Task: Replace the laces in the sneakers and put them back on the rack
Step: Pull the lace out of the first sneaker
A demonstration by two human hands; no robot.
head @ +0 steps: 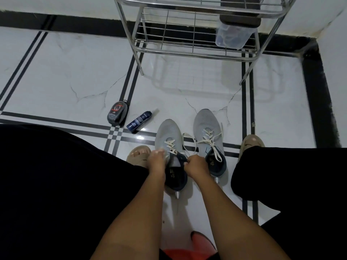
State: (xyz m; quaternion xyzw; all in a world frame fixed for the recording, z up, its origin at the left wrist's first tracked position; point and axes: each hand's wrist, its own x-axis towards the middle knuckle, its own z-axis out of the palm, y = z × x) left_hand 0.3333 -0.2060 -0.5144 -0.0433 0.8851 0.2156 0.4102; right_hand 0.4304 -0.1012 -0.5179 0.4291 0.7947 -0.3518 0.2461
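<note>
Two grey sneakers with white laces stand side by side on the floor between my feet. The left sneaker is in both my hands. My left hand lies on its left side near the eyelets, fingers stretched forward over the lace. My right hand is curled and pinches the dark tongue and lace at the collar. The right sneaker stands untouched, its white lace hanging loose over the opening. The metal shoe rack stands just beyond the shoes.
A dark shoe-polish sponge case and a blue spray bottle lie on the white tiles to the left. A clear plastic box sits on the rack's lower shelf. My sandalled feet flank the shoes.
</note>
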